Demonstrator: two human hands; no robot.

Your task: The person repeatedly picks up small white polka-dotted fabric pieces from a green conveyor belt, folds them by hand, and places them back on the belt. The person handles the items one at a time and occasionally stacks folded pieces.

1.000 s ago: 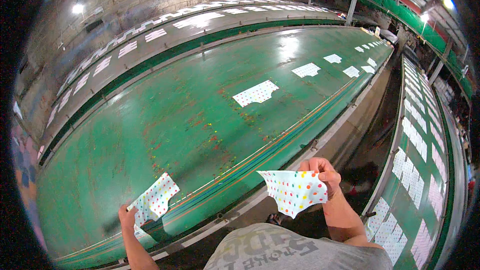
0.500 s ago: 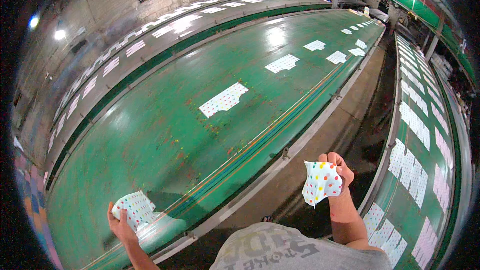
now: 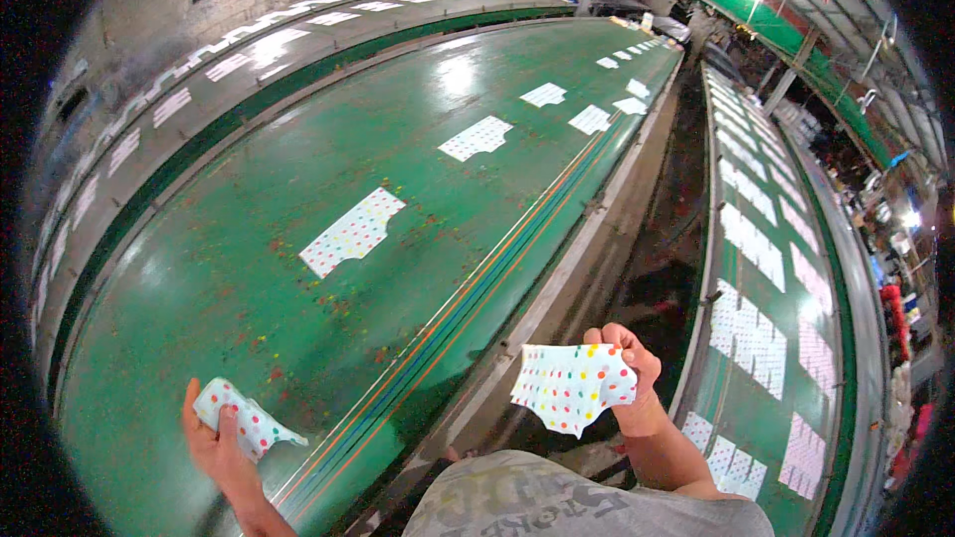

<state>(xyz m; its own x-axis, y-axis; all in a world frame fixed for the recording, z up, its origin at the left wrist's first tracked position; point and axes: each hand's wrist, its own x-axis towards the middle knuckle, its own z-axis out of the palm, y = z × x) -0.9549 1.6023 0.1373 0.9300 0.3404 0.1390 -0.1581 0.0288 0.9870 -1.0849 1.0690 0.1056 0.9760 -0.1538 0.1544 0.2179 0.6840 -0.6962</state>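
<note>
Fabric in both hands, head view, clock taken from its centre. Left hand [image 3: 216, 446] at 8 o'clock: thumb pressed over the face of the left dotted piece [image 3: 254, 428], fingers behind it. That piece is white with coloured dots, bunched and curled, lower corner pointing toward 4. Held over the green table [image 3: 229, 268]; can't tell if the corner touches it.

Right hand [image 3: 642, 366] at 4: thumb and fingers pinch one end of the right dotted piece [image 3: 567, 383]. It hangs out toward 9, fairly flat, red, yellow, green and orange dots facing up at the wearer. It's in the air just off the table's near edge.

Same table, dotted cutouts lying flat: nearest cutout [image 3: 353, 232] at 9, second cutout [image 3: 476, 138] at 12, third cutout [image 3: 543, 94] at 1. Coloured lines [image 3: 443, 323] run along the near edge, from 7 up to 1.

Side table [image 3: 751, 413] at 3 to 4, rows of white and pinkish pieces on it. Back table [image 3: 204, 89] at 10, pale pieces laid out. Wearer's grey shirt [image 3: 567, 502] at 6.
</note>
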